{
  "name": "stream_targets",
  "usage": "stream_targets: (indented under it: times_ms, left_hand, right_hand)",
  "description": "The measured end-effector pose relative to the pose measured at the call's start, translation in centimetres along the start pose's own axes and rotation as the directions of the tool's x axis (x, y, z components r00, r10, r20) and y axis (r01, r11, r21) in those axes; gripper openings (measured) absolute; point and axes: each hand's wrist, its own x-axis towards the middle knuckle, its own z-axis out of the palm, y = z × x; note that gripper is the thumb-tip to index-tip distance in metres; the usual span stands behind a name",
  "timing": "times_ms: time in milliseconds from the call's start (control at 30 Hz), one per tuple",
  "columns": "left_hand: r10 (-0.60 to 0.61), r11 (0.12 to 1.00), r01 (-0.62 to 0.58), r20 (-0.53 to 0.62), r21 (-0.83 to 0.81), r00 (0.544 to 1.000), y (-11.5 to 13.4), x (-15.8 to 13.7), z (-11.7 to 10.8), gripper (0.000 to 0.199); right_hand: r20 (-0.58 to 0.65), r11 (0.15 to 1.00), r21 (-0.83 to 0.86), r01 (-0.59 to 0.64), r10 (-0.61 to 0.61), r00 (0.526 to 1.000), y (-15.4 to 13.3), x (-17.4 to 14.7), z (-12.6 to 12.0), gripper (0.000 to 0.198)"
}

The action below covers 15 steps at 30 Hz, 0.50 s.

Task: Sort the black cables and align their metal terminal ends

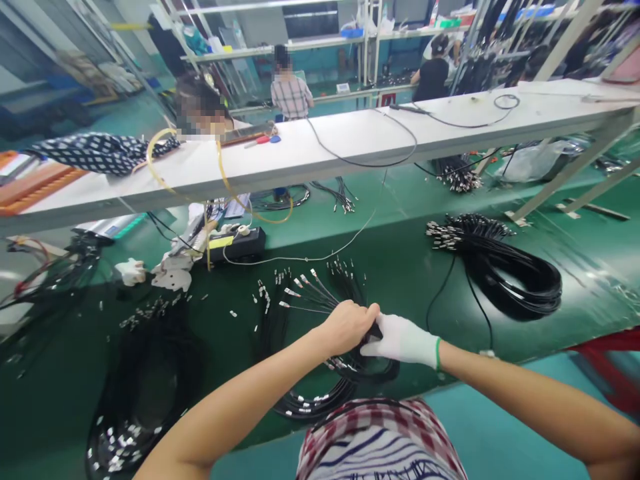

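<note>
The cable bundle (325, 303), a sheaf of thin black leads tipped with small metal terminals, lies on the green worktop (400, 267) just ahead of the person, its ends fanning out toward eleven o'clock from where both hands meet. In the head view, the bare left hand (347, 327) is curled closed over the gathered leads, and the white-gloved right hand (400, 341) pinches the same bundle from the three o'clock side, the two hands touching. Below the hands the leads loop back in a coil (320, 400) toward the worktop's near edge.

A likely slip, as I judge it: the terminals are splayed and uneven, so a loose grip could let single leads slide out and tangle with the coil beneath, or a terminal could snag the glove.

The worktop is a dark green mat strewn with loose terminals. A large black cable coil (510, 273) sits at two o'clock, well apart; another heap of cables (145, 387) lies at eight o'clock. A small black device (237, 243) with a yellow label stands at eleven o'clock. Above runs a long white shelf (350, 147) carrying a cable and a patterned cloth (100, 152). Beyond it, other people work at further benches in a workshop hall with a teal floor.
</note>
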Motion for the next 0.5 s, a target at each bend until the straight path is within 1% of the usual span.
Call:
stream_targets:
  times_ms: [33,67,100,133,167,233,267,300,333,367,400,433,467,500]
  left_hand:
    - [0.028,0.999,-0.028,-0.020,0.032,0.999,0.3,0.6,-0.4,0.020]
    - [0.050,0.997,-0.047,-0.048,0.063,0.998,0.6,1.1,-0.8,0.021]
    - [0.061,0.995,-0.053,-0.090,0.085,0.994,0.7,1.6,-1.2,0.021]
    - [0.062,0.995,-0.049,-0.144,0.092,0.988,0.8,2.0,-1.6,0.022]
    - [0.058,0.995,-0.041,-0.204,0.087,0.977,0.8,2.4,-1.9,0.027]
    - [0.029,0.999,-0.019,-0.329,0.036,0.944,0.4,2.9,-2.3,0.050]
    - [-0.001,1.000,-0.006,-0.385,-0.017,0.923,-0.1,3.0,-2.1,0.061]
    - [-0.047,0.996,0.011,-0.432,-0.086,0.901,-0.7,3.1,-1.6,0.065]
    - [-0.115,0.985,0.040,-0.469,-0.167,0.876,-1.5,3.1,-0.8,0.063]
    - [-0.204,0.964,0.085,-0.493,-0.254,0.846,-2.5,3.1,0.5,0.054]
    - [-0.306,0.931,0.145,-0.499,-0.335,0.811,-3.6,3.0,2.1,0.044]
    - [-0.413,0.888,0.224,-0.485,-0.400,0.771,-4.7,2.8,4.0,0.037]
    - [-0.507,0.843,0.311,-0.457,-0.438,0.731,-5.9,2.6,6.3,0.033]
    - [-0.586,0.799,0.406,-0.422,-0.444,0.692,-6.9,2.4,8.7,0.033]
  right_hand:
    - [0.084,0.987,0.150,-0.061,0.049,0.995,0.5,0.6,0.3,0.048]
    - [0.135,0.954,0.284,-0.093,0.057,0.989,1.2,1.0,0.5,0.038]
    - [0.152,0.914,0.391,-0.107,0.050,0.987,1.8,1.3,0.5,0.032]
    - [0.149,0.873,0.472,-0.119,0.054,0.987,2.6,1.5,0.2,0.029]
    - [0.145,0.836,0.532,-0.134,0.066,0.987,3.4,1.6,-0.2,0.028]
    - [0.149,0.749,0.637,-0.184,0.115,0.982,5.4,1.8,-1.6,0.030]
    - [0.144,0.690,0.693,-0.208,0.151,0.978,6.7,2.1,-2.6,0.031]
    - [0.129,0.619,0.754,-0.220,0.190,0.973,8.0,2.4,-3.7,0.032]
    - [0.094,0.534,0.820,-0.206,0.229,0.969,9.4,2.9,-4.9,0.033]
    - [0.049,0.440,0.882,-0.168,0.269,0.962,10.9,3.6,-6.3,0.034]
    - [0.000,0.350,0.930,-0.114,0.309,0.951,12.4,4.5,-7.7,0.035]
    - [-0.052,0.281,0.959,-0.049,0.339,0.939,13.8,5.5,-9.1,0.035]
    - [-0.105,0.239,0.971,0.016,0.365,0.925,15.1,6.8,-10.6,0.035]
    - [-0.158,0.225,0.972,0.074,0.385,0.909,16.3,8.1,-12.1,0.035]
